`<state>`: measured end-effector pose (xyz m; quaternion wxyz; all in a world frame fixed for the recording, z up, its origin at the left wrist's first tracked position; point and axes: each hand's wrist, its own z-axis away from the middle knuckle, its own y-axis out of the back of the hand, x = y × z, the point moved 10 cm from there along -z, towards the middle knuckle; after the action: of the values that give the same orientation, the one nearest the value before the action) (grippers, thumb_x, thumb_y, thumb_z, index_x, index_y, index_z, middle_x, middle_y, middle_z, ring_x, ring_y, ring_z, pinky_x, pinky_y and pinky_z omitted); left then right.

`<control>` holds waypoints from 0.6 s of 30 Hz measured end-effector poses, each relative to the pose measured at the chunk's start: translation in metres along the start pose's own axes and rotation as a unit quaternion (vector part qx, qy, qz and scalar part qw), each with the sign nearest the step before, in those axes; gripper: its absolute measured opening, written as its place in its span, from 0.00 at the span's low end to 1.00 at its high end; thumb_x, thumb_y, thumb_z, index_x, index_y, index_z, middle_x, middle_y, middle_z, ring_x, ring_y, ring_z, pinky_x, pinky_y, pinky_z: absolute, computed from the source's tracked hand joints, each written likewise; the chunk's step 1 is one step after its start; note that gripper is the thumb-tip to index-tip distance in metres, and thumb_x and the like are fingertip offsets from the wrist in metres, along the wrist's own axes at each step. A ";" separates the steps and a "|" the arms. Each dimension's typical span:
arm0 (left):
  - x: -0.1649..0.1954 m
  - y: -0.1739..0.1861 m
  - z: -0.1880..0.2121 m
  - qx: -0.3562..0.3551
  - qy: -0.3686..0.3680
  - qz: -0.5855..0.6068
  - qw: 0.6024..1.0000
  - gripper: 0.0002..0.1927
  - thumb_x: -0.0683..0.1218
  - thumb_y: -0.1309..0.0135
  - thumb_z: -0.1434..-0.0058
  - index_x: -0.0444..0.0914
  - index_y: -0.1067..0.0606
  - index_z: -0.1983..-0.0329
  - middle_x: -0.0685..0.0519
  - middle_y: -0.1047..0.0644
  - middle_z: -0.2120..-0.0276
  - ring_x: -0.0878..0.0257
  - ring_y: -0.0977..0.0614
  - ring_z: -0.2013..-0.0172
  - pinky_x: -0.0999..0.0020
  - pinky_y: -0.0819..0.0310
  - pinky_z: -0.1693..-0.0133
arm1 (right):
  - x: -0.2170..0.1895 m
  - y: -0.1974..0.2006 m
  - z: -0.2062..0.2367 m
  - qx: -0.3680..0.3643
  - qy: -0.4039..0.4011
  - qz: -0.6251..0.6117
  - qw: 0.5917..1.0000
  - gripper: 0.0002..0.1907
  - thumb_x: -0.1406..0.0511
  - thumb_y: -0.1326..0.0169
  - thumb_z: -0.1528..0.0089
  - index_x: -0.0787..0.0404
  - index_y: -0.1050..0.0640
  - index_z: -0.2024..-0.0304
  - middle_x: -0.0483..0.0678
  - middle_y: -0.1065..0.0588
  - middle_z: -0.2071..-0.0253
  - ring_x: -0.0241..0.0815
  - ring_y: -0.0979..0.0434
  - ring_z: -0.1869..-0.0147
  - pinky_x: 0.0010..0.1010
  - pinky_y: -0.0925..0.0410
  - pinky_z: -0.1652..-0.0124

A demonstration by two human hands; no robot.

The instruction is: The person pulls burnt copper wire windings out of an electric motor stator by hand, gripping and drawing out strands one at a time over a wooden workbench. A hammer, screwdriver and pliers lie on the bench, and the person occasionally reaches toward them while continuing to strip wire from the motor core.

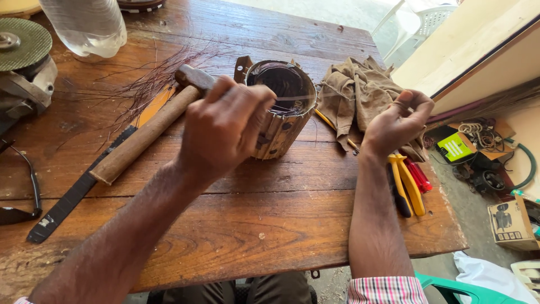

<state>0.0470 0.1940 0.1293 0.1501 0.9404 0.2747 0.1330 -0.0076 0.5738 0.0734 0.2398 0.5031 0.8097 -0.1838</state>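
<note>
Copper-coloured wire (306, 97), thin and pale, runs taut above a cylindrical motor stator (283, 110) that stands upright near the middle of the wooden surface (253, 225). Dark windings fill the stator's hollow, and its outer wall is tan with dark spots. The left hand (225, 129) is clenched at the stator's near rim, pinching one end of the wire. The right hand (395, 123) is raised well to the right, its fingertips (409, 97) pinched shut on the other end.

Just behind the left hand lies a hammer (147, 134) with a wooden handle, slanted across the surface, its head close to the stator. A loose bundle of fine reddish wire strands (152, 79) spreads out beyond the hammer. A crumpled tan rag (360, 90) sits between the stator and the right hand. Yellow-handled pliers (406, 188) and a red-handled tool (419, 175) rest under the right wrist. A clear plastic bottle (87, 25) and an angle grinder (25, 62) occupy the far left corner.
</note>
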 end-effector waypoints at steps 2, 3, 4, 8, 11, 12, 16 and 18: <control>-0.013 0.007 0.002 0.034 0.033 -0.008 0.999 0.09 0.45 0.47 0.22 0.36 0.22 0.56 0.48 0.20 0.69 0.65 0.24 0.73 0.73 0.27 0.78 | -0.011 -0.007 0.003 -0.025 0.005 -0.018 1.000 0.03 0.70 0.49 0.26 0.62 0.26 0.56 0.47 0.26 0.62 0.34 0.29 0.64 0.25 0.32 0.67; -0.017 0.012 0.003 0.051 0.035 -0.026 0.998 0.08 0.46 0.47 0.21 0.37 0.22 0.55 0.50 0.20 0.69 0.65 0.24 0.73 0.73 0.27 0.77 | -0.016 -0.013 0.005 -0.045 -0.007 -0.059 0.997 0.03 0.68 0.50 0.26 0.62 0.27 0.55 0.47 0.26 0.62 0.34 0.27 0.65 0.25 0.30 0.69; -0.021 0.016 0.004 0.068 0.037 -0.043 0.996 0.08 0.46 0.48 0.20 0.38 0.23 0.54 0.51 0.21 0.69 0.65 0.24 0.72 0.72 0.28 0.75 | -0.022 -0.018 0.008 -0.065 -0.018 -0.099 0.993 0.05 0.66 0.50 0.27 0.62 0.28 0.53 0.48 0.26 0.63 0.34 0.25 0.66 0.25 0.29 0.72; -0.054 0.033 0.007 0.107 0.105 -0.053 0.987 0.08 0.45 0.49 0.21 0.36 0.22 0.53 0.51 0.24 0.68 0.67 0.27 0.73 0.74 0.31 0.76 | -0.050 -0.034 0.019 -0.123 -0.037 -0.152 0.980 0.13 0.58 0.53 0.24 0.61 0.32 0.45 0.48 0.25 0.63 0.34 0.28 0.69 0.24 0.32 0.75; -0.073 0.048 0.010 0.151 0.112 -0.067 0.980 0.07 0.44 0.50 0.20 0.36 0.23 0.51 0.52 0.24 0.65 0.68 0.24 0.70 0.75 0.28 0.72 | -0.070 -0.041 0.026 -0.166 -0.002 -0.107 0.980 0.16 0.55 0.54 0.23 0.62 0.32 0.45 0.49 0.25 0.60 0.35 0.25 0.65 0.24 0.28 0.74; -0.077 0.051 0.011 0.152 0.108 -0.078 0.979 0.08 0.44 0.50 0.19 0.36 0.23 0.52 0.52 0.24 0.65 0.68 0.24 0.69 0.75 0.27 0.71 | -0.073 -0.042 0.028 -0.174 0.002 -0.095 0.980 0.16 0.55 0.55 0.23 0.61 0.31 0.45 0.48 0.25 0.60 0.34 0.25 0.66 0.24 0.28 0.74; -0.101 0.061 0.017 0.161 0.124 -0.099 0.974 0.07 0.43 0.49 0.19 0.34 0.23 0.52 0.50 0.23 0.65 0.68 0.25 0.71 0.75 0.30 0.74 | -0.077 -0.045 0.033 -0.197 -0.001 -0.066 0.978 0.17 0.54 0.57 0.23 0.60 0.28 0.49 0.47 0.25 0.62 0.32 0.26 0.70 0.24 0.29 0.74; -0.111 0.067 0.019 0.166 0.132 -0.112 0.971 0.07 0.42 0.48 0.19 0.34 0.23 0.53 0.51 0.23 0.65 0.68 0.25 0.72 0.75 0.32 0.74 | -0.078 -0.045 0.034 -0.198 -0.002 -0.060 0.978 0.16 0.55 0.56 0.23 0.60 0.27 0.51 0.47 0.25 0.63 0.32 0.27 0.71 0.24 0.29 0.75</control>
<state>-0.0054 0.0743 0.1169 -0.0321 0.8897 0.4136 0.1906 -0.0123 0.4796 0.0929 0.3248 0.3955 0.8584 -0.0352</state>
